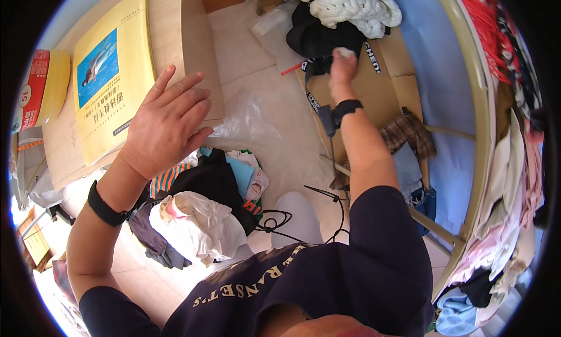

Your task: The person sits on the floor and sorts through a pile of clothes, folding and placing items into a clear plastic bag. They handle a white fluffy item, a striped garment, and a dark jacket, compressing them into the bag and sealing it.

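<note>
My left hand [171, 118] is held in the air with its fingers apart and nothing in it. It is near the front edge of a wooden desk [199, 52] and above a heap of clothes [206, 175]. My right hand [344, 72] reaches forward over a cardboard piece [372, 91]. Its fingers are curled on a small white item [346, 52], blurred and partly hidden, against a black cloth item [324, 32]. A black strap with white lettering [319, 66] runs beside that hand. White chunky knit [359, 10] lies beyond it.
On the desk are a yellow book [131, 52] and a large plastic bottle of yellow liquid [57, 87]. Clear plastic film [250, 113] and a black cable [280, 218] lie on the floor. Clothes hang along a metal rack [469, 162] at right, with plaid fabric [407, 133] below.
</note>
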`<state>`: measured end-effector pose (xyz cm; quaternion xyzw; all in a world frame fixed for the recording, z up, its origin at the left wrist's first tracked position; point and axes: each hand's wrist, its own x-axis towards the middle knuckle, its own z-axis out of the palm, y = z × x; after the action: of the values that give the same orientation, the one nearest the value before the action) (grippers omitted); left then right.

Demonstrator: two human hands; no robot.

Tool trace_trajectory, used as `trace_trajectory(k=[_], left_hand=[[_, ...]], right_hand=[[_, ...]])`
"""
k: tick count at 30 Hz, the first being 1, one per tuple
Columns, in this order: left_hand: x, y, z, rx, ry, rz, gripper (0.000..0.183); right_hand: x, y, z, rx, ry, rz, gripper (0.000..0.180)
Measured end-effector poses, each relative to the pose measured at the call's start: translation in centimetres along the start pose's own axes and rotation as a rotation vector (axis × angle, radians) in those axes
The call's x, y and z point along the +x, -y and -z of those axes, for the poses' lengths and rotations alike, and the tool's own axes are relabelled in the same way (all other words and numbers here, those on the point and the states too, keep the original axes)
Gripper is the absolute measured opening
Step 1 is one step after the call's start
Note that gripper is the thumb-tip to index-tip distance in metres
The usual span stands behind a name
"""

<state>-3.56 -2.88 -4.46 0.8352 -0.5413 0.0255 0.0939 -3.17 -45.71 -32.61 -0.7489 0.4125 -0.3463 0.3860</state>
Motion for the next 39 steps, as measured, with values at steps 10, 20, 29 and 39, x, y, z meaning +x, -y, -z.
trace_trajectory(k=[10,20,29,39], left_hand=[[0.3,-0.3,0.4,0.036,0.056,0.063,0.025],[0.7,-0.4,0.3,0.066,0.073,0.064,0.026],[0.6,-0.4,0.2,0.059,0.067,0.062,0.028],[0.5,0.0,0.3,-0.003,0.043,0.03,0.033]], right_hand=[[8.4,-7.7,-0.1,-0.008,0.153,-0.577,0.111],[13.2,-9.6,1.5,0.337,0.57,-0.974,0.096],[14.7,-3.0,5.7,0.383,0.342,-0.809,0.083],[4.0,-11.3,17.4,0.619,-0.13,-0.777,0.067]])
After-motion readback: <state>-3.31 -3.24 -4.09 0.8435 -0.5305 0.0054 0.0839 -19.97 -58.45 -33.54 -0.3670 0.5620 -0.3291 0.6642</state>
